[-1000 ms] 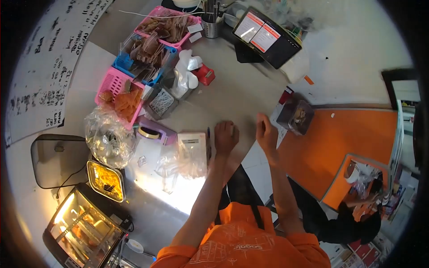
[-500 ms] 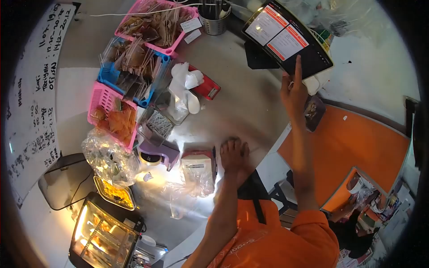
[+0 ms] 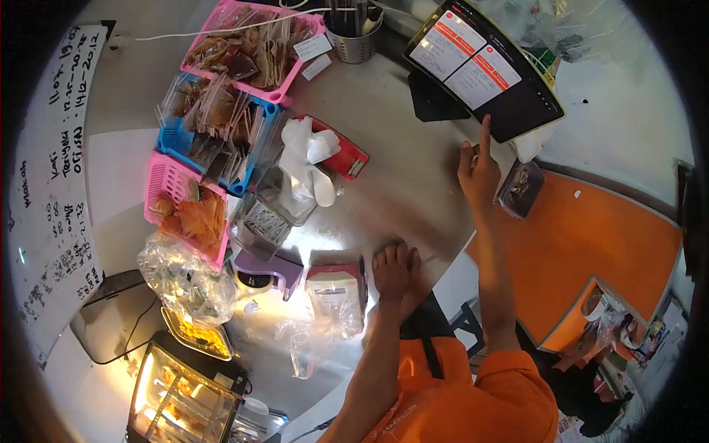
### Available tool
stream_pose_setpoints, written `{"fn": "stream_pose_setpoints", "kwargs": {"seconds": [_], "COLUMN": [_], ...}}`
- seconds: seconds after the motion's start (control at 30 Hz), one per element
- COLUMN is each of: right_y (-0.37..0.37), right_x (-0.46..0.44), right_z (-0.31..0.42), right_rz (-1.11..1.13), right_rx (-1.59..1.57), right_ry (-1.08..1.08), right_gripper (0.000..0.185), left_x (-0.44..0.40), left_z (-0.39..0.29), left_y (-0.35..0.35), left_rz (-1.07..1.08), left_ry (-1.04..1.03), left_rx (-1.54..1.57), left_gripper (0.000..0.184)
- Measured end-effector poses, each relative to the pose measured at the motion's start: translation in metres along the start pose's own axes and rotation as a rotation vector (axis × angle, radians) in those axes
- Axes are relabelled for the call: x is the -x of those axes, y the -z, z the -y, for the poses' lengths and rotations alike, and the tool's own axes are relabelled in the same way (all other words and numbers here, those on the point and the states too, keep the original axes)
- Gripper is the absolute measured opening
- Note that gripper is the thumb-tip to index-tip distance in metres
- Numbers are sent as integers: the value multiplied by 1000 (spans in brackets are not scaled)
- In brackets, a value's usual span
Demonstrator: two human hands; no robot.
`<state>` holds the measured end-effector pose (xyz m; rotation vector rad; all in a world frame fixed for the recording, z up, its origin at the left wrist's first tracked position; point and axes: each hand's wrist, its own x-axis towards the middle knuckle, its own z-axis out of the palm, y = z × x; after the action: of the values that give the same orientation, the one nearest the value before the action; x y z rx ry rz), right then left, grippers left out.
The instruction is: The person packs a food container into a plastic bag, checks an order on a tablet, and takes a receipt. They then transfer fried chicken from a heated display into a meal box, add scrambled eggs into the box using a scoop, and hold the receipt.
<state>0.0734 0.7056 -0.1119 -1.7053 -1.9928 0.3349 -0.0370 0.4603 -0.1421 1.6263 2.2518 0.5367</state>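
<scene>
My right hand [image 3: 481, 170] is just below a tablet [image 3: 487, 66] on a black stand. Its index finger points up at the screen's lower dark part, the thumb is apart and the other fingers are curled. Whether the fingertip touches the glass I cannot tell. Two white panels with orange bars show on that screen. My left hand [image 3: 395, 273] lies with fingers spread on the metal counter [image 3: 369, 214], holding nothing. Beside it is a reddish box with a stack of clear plastic bags [image 3: 336, 299].
Along the left stand a pink basket [image 3: 277, 92] and a blue basket [image 3: 173, 136] of sachets, a smaller pink basket [image 3: 159, 181], and a purple tape dispenser [image 3: 277, 269]. A lit food warmer [image 3: 177, 399] is at lower left. An orange board [image 3: 591, 229] lies right.
My right hand has drawn back from the screen, downward and slightly left. My left hand stays on the counter. The whole view has shifted a little.
</scene>
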Motion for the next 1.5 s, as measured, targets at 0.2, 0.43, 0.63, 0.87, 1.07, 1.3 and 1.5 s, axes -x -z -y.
{"fn": "stream_pose_setpoints", "kwargs": {"seconds": [0.2, 0.43, 0.63, 0.87, 1.07, 1.3, 1.5], "right_y": [-2, -3, 0, -10, -10, -15, 1], "right_x": [0, 0, -10, -50, -74, -80, -88], "right_z": [3, 6, 21, 56, 75, 65, 65], "right_rz": [-22, -56, -39, 50, 151, 55, 33], "right_rx": [-26, -82, -102, -13, 22, -5, -60], "right_ry": [-6, -11, 14, 124, 89, 160, 103], "right_gripper": [62, 59, 60, 55, 53, 51, 54], "left_x": [-3, 0, 0, 0, -1, -1, 1], "left_z": [0, 1, 1, 1, 1, 0, -1], "left_y": [-3, -5, -5, -3, -5, -2, -2], "left_rz": [-59, -27, -74, -11, -64, -22, -28], "left_ry": [-22, -6, -35, -14, -30, -21, -14], "left_rx": [-5, -13, -25, -27, 2, 0, 18], "left_gripper": [32, 32, 34, 35, 33, 32, 35]}}
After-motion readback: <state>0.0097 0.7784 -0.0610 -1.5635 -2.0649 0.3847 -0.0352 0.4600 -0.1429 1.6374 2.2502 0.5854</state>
